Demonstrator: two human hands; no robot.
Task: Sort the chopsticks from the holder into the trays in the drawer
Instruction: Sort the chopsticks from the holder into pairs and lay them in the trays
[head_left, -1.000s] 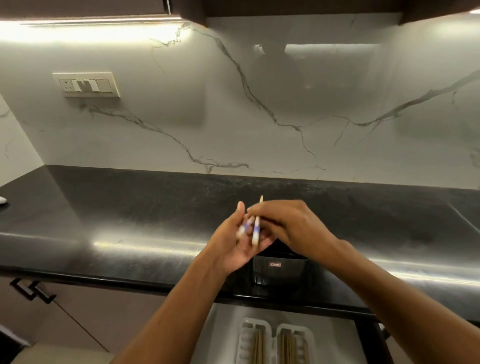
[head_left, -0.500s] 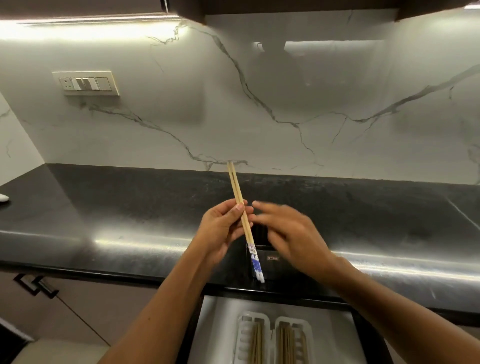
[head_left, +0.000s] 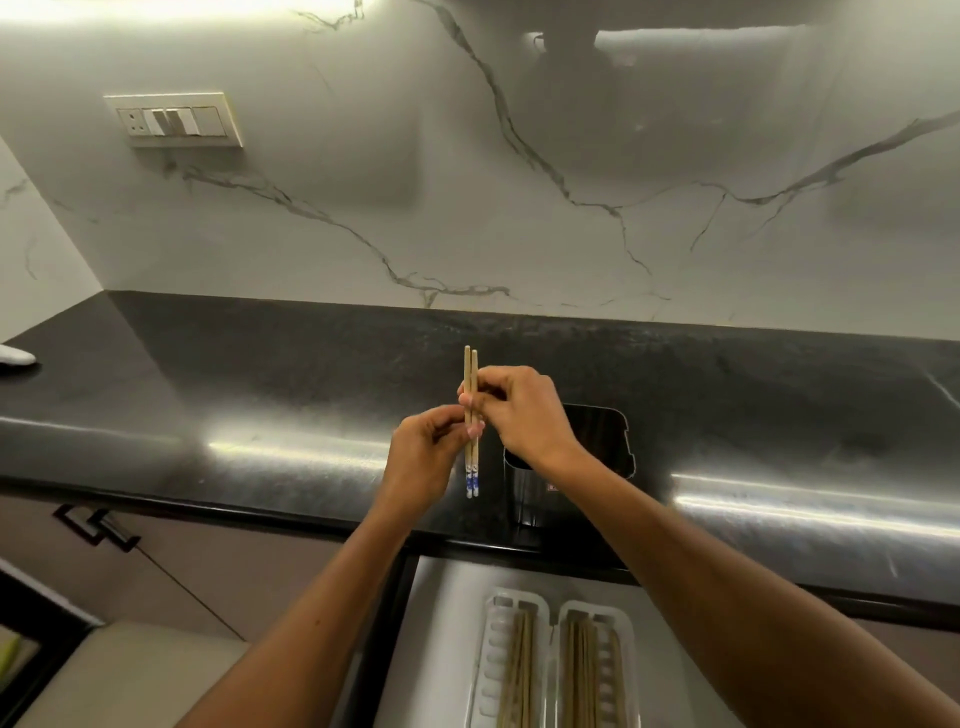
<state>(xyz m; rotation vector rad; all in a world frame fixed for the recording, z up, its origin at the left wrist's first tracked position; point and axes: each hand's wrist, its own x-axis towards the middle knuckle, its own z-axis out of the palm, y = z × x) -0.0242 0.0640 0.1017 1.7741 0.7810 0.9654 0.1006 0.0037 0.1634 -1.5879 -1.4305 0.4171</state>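
Observation:
A pair of wooden chopsticks (head_left: 471, 457) with blue-and-white patterned lower ends stands upright above the black counter. My left hand (head_left: 426, 457) pinches the pair near its middle. My right hand (head_left: 519, 410) pinches it slightly higher, from the right. The dark metal holder (head_left: 597, 441) stands on the counter just right of the chopsticks, partly hidden by my right wrist. Below, in the open drawer (head_left: 436, 649), two white trays lie side by side: the left tray (head_left: 493, 654) and the right tray (head_left: 621, 654), each holding several wooden chopsticks.
The black counter (head_left: 260, 395) runs along a marble wall with a switch panel (head_left: 174, 120). A white object (head_left: 15, 356) lies at the counter's far left edge. A cabinet handle (head_left: 96, 527) shows below the counter on the left.
The chopsticks went from tilted to upright, and my right hand came up to pinch them above my left. The view has tipped downward, showing more of the drawer.

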